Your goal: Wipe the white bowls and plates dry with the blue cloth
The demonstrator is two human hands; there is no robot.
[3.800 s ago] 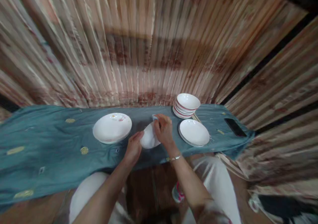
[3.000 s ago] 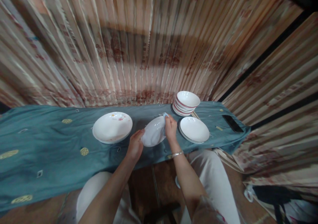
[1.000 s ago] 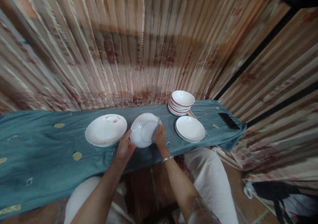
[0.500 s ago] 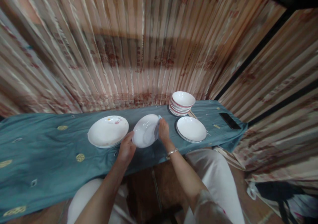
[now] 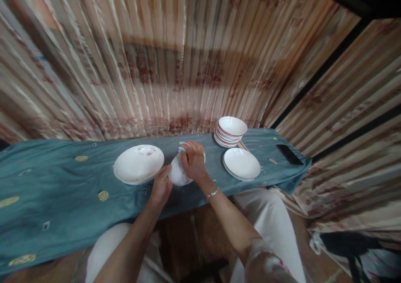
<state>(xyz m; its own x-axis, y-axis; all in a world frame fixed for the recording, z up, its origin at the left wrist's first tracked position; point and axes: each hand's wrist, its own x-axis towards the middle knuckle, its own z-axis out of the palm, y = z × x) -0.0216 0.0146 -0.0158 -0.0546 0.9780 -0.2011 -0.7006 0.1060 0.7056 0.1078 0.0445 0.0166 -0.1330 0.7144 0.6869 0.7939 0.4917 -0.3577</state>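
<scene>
My left hand (image 5: 161,186) grips the near left rim of a white plate (image 5: 178,175), thumb on the rim, holding it over the table. Over the plate lies my right hand (image 5: 194,162), its fingers closed on a pale cloth (image 5: 183,146) that shows past the fingertips. The right hand and wrist cover much of the plate's face. Close by on the left sits a larger white plate with a flower pattern (image 5: 138,166), stacked on another. To the right of my hands is a short stack of white plates (image 5: 242,164).
A stack of white bowls with red bands (image 5: 232,128) stands at the back right, chopsticks (image 5: 242,145) beside it. A black phone (image 5: 289,154) lies at the right end. The teal tablecloth (image 5: 72,191) covers the narrow table; a pleated curtain (image 5: 156,74) hangs behind.
My right hand has moved left from the plate's right rim to over its face, carrying the cloth. The left hand keeps its hold on the rim.
</scene>
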